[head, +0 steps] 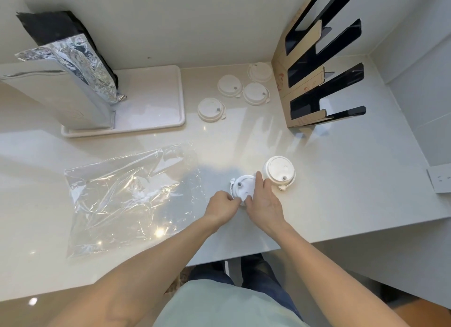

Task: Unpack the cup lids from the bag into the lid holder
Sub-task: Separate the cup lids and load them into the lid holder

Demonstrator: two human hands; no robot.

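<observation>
Pinching a lid from both sides, the person's left hand and right hand meet at its near rim, fingers closed on the edge; it may be a short nested stack, and the pinch looks like an attempt to peel lids apart, though how many are there cannot be told.

Taking the lid holder as the landmark: it stands upright at the back right of the counter, its black slots all apparently bare, so nothing seems loaded yet. Four lids lie flat just to its left, the nearest one almost touching its base, the others spreading leftward. They look staged close by so loading is a short reach. A taller stack sits in front of the holder, well apart from it, just beside the held lid and touching the right hand's fingers.

Far to the holder's left and nearer the person, the clear bag lies flattened and looks empty, which suggests unpacking is done and sorting remains. A tray farther left carries a foil pouch, which plays no apparent part in the task.
</observation>
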